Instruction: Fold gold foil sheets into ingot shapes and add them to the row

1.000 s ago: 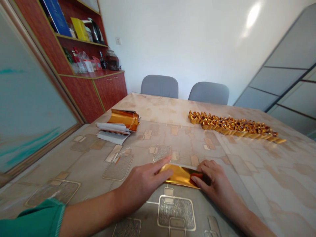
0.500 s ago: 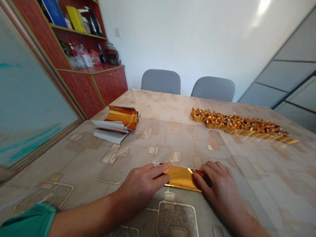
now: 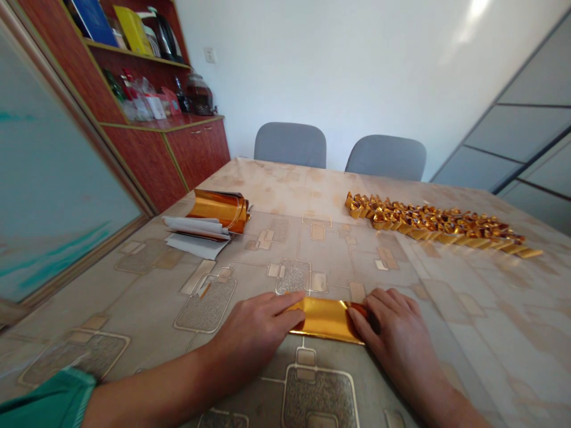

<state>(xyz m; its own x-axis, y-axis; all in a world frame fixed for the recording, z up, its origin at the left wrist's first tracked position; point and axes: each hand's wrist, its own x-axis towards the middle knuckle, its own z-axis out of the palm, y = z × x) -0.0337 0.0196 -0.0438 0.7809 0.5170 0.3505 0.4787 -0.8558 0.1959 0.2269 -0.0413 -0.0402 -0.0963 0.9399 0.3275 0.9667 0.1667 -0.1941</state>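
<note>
A folded strip of shiny gold foil paper (image 3: pixel 329 321) lies on the patterned tablecloth in front of me. My left hand (image 3: pixel 263 324) grips its left end between thumb and fingers. At the opposite end, my right hand (image 3: pixel 395 327) has its thumb on top of the strip and its fingers curled behind the far edge. Farther off at the left is a stack of gold foil sheets (image 3: pixel 218 205) with pale backing sheets (image 3: pixel 198 238) in front. Rows of folded gold foil pieces (image 3: pixel 437 223) stand close together at the right.
Two grey chairs (image 3: pixel 289 144) stand beyond the table (image 3: pixel 285 169). A reddish wooden cabinet (image 3: pixel 196 154) with bottles and a kettle is at the back left. A glazed door panel (image 3: pixel 57 172) borders the table's left side.
My left hand has slid slightly left along the gold foil strip, exposing more of its surface. The right hand keeps nearly the same hold. The view has shifted a little.
</note>
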